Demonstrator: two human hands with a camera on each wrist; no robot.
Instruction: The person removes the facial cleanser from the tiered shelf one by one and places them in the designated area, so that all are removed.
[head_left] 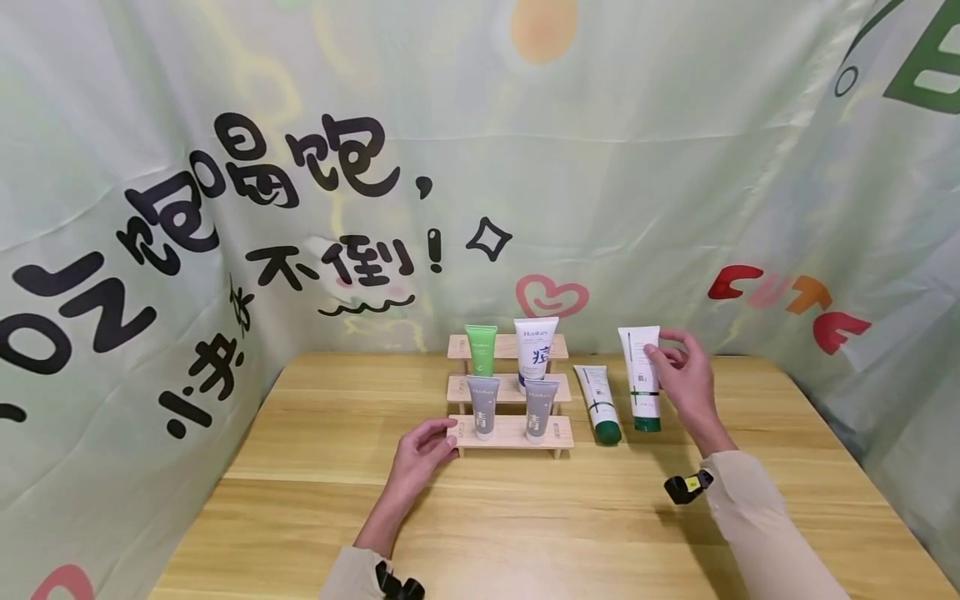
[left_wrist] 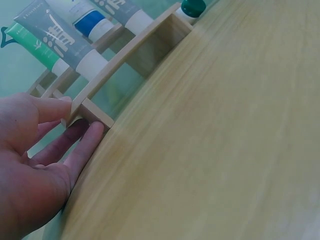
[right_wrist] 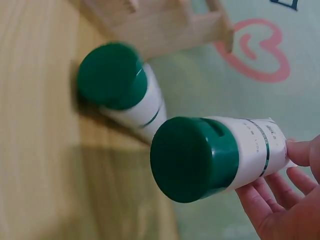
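Observation:
My right hand (head_left: 688,385) holds a white squeeze tube with a green cap (head_left: 645,392), thumb on the printed face and cap downward. In the right wrist view this tube (right_wrist: 255,147) is raised off the table. A second white tube with a green cap (head_left: 597,402) lies just to its left, beside the rack. My left hand (head_left: 420,457) grips the left end of the lowest step of a three-step wooden rack (head_left: 512,433). In the left wrist view the thumb rests at the board's end, with fingers (left_wrist: 87,147) by the leg below.
Two grey tubes (head_left: 483,408) stand on the rack's front step. Behind them are a green tube (head_left: 481,350) and a white tube with blue print (head_left: 536,346). The wooden table (head_left: 337,417) meets a printed cloth backdrop (head_left: 637,192) at its back and left.

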